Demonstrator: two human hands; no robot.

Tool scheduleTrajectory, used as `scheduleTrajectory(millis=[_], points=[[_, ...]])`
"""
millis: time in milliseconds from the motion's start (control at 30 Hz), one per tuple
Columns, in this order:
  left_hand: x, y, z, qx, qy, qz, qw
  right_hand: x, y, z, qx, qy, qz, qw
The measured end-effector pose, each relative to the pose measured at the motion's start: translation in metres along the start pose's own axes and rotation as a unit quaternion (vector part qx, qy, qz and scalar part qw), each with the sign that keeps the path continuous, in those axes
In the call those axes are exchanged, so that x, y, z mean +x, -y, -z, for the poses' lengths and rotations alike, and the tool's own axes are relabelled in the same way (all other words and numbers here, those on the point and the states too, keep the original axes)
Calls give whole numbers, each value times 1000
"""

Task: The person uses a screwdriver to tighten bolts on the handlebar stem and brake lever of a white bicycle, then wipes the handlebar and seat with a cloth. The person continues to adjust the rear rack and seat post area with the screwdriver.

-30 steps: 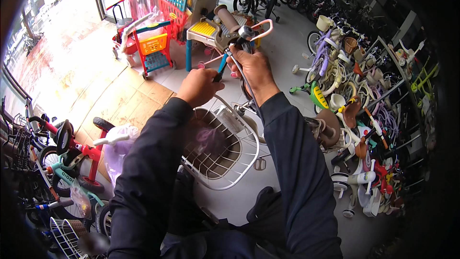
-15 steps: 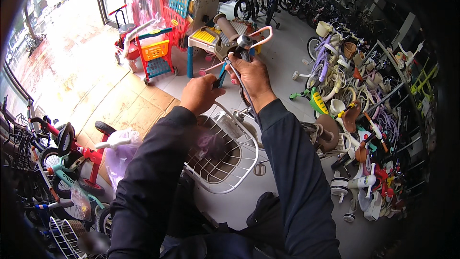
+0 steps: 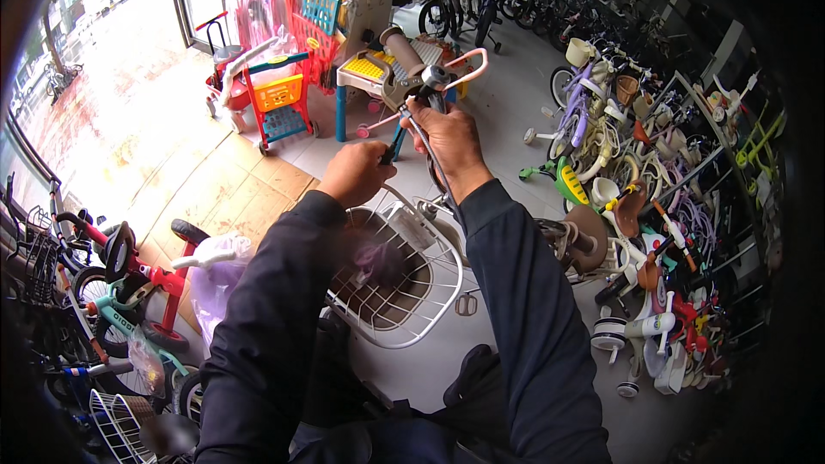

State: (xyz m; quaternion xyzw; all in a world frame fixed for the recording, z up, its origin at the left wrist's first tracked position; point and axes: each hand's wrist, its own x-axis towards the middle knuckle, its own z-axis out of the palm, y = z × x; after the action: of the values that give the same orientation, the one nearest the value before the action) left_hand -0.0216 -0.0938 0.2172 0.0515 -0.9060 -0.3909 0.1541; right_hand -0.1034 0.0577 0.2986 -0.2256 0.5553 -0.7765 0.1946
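Head view: the left hand [image 3: 355, 174], curled round a dark handle [image 3: 389, 154], has edged toward the far edge of the basket [image 3: 458, 285], beyond which the right hand [image 3: 453, 142] stays clenched at the cable [image 3: 423, 133], both holds seemingly unchanged
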Motion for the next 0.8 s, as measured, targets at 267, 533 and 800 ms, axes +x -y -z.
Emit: scheduleTrajectory(millis=[267,533,800], points=[[-9,-17,5,-5,-4,3,1000,-1,1,0,15,5,-8,1000],[-9,-20,7,20,0,13,1000,-2,1,-2,12,-7,0,1000],[-12,-18,5,21,-30,-5,999,-4,2,-1,10,14,9,1000]])
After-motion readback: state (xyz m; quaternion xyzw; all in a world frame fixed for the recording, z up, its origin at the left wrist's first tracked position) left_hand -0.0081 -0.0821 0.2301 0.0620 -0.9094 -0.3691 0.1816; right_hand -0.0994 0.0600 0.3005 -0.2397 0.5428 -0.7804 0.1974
